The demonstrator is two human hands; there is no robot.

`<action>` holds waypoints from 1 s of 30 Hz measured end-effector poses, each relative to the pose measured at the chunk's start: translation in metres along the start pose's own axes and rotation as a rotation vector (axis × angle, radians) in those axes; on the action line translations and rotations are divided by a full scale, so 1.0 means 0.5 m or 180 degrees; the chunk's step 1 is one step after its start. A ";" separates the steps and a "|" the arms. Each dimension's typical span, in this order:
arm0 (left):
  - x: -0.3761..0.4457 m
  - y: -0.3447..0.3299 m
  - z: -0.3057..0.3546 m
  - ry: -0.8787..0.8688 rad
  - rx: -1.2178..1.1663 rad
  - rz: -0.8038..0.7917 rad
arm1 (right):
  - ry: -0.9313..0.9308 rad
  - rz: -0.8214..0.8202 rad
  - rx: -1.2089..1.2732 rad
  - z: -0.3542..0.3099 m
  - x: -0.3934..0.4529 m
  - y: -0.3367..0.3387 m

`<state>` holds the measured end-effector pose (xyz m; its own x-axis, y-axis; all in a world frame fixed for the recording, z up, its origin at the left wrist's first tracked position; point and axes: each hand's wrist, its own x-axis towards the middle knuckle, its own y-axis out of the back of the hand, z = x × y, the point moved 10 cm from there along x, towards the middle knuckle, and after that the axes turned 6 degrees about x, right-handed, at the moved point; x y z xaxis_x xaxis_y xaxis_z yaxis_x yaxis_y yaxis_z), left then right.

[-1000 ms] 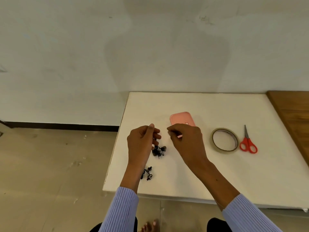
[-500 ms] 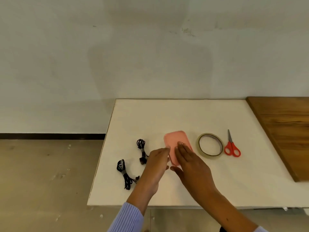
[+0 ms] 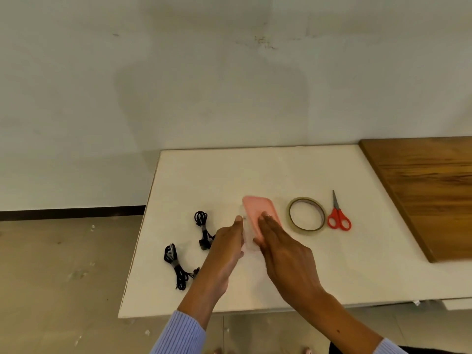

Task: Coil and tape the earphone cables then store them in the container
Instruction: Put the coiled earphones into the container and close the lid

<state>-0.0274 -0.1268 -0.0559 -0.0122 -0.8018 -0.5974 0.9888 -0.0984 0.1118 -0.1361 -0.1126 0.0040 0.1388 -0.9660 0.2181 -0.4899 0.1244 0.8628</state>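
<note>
1. We have one view only, from a wide-angle camera worn on the head, looking forward and down.
2. We face the wall (image 3: 229, 85), with the white counter (image 3: 255, 172) close below us, within arm's reach.
3. Floor (image 3: 63, 277) shows at left; both sleeves enter from the bottom edge.

Container (image 3: 258, 213): we found its near end hidden behind the right hand (image 3: 286, 254) and left hand (image 3: 227, 249). Wooden board (image 3: 429, 190): cut off at right edge. Contents: we could not tell.
</note>
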 end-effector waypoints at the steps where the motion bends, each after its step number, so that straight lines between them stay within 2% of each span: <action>1: -0.002 -0.003 0.004 -0.0081 0.0107 -0.0009 | -0.0187 0.0218 0.0278 0.011 0.002 0.032; 3: -0.003 -0.010 0.008 -0.0187 0.0309 -0.0020 | -0.0674 0.0456 0.0780 0.062 -0.004 0.079; 6: -0.007 0.000 0.017 -0.0302 0.0442 0.0118 | -0.1236 0.1008 0.1163 0.171 -0.019 0.160; 7: -0.010 0.005 0.020 -0.0340 0.0488 0.0172 | -0.1488 0.1049 0.1288 0.212 -0.026 0.170; 11: -0.024 0.031 0.027 -0.0546 0.0598 0.0387 | -0.2279 0.0612 0.1687 0.325 -0.061 0.121; 14: -0.031 0.041 0.018 -0.0535 0.0428 0.0432 | -0.2454 0.0376 0.1693 0.339 -0.081 0.085; 17: -0.047 0.058 0.011 -0.0459 0.0213 0.0577 | -0.2173 0.0302 0.1380 0.326 -0.076 0.082; 23: -0.083 0.127 0.021 -0.0543 -0.0054 0.0945 | -0.1651 0.0537 0.0701 0.273 -0.079 0.101; 26: -0.090 0.171 0.016 -0.0533 -0.0147 0.1172 | -0.0924 0.0662 0.0643 0.154 -0.052 0.103; 30: -0.090 0.217 -0.008 -0.0408 -0.0385 0.1410 | -0.0097 0.0418 0.0821 -0.037 0.001 0.033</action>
<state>0.0811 -0.0993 -0.0201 0.4038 -0.8180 -0.4096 0.9131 0.3327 0.2358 -0.1281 -0.1071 0.0266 0.0356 -0.9523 0.3030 -0.7051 0.1910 0.6829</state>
